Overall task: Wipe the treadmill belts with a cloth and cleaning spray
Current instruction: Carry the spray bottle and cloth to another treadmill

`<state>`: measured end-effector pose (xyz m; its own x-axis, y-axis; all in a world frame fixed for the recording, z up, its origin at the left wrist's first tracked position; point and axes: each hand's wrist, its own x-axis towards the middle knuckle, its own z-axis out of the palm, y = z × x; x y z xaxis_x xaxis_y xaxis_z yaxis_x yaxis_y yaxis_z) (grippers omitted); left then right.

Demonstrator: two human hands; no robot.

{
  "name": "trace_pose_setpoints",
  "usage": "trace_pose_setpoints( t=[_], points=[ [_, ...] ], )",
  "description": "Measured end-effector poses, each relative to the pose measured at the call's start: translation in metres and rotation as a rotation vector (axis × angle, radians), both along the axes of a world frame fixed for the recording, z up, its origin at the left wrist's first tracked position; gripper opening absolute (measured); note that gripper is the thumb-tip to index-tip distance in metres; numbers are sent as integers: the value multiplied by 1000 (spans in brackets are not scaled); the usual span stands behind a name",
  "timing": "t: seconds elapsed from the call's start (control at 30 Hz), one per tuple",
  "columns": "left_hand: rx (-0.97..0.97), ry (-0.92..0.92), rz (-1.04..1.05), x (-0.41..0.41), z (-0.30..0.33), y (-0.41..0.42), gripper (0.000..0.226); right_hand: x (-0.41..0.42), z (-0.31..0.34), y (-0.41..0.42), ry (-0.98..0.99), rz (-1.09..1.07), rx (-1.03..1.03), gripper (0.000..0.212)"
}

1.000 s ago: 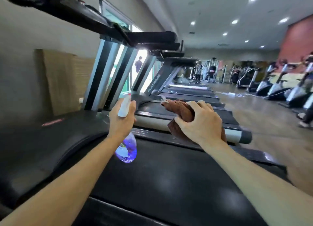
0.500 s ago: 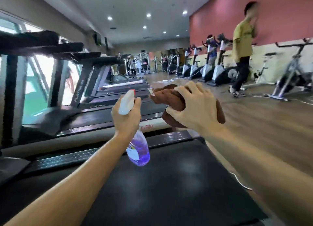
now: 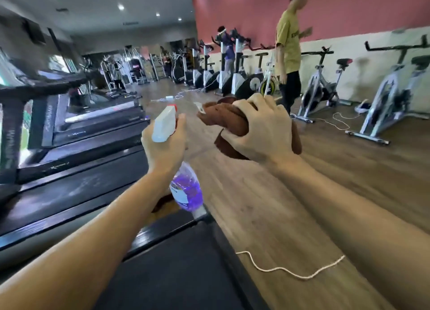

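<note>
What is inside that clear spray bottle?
Purple liquid fills the lower part of the clear spray bottle. The left hand wraps its neck, hiding whatever is inside there.

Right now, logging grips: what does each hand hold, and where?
Left hand grips the spray bottle at its neck; right hand grips the bunched brown cloth.

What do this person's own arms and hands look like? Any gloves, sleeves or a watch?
Both forearms are bare as far as the picture reaches: no sleeve shows on either. The left hand and the right hand wear no gloves. No watch, band or ring is visible on the wrists or fingers, and there are no visible markings. The upper arms lie outside the frame, so whatever is worn there cannot be told.
</note>
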<state>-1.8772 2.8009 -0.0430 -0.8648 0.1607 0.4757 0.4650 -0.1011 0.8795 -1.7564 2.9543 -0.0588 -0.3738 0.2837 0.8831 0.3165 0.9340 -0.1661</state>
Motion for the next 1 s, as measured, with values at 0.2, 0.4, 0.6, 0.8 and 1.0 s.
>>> trace_pose_setpoints(
  t=[0.2,0.4,0.6,0.8,1.0],
  points=[
    [-62,27,-139,75,157,96,45,85,154,80,-100,-72,9,57],
    [15,-46,-195,115,253,153,19,158,257,141,-138,-174,63,56],
    [26,-45,-237,112,306,202,23,192,330,195,-69,-299,103,62],
    [38,-26,-224,78,300,256,17,175,323,242,-76,-308,69,64],
    [32,-41,-199,5,254,342,26,107,280,327,-92,-313,46,61]
  ],
)
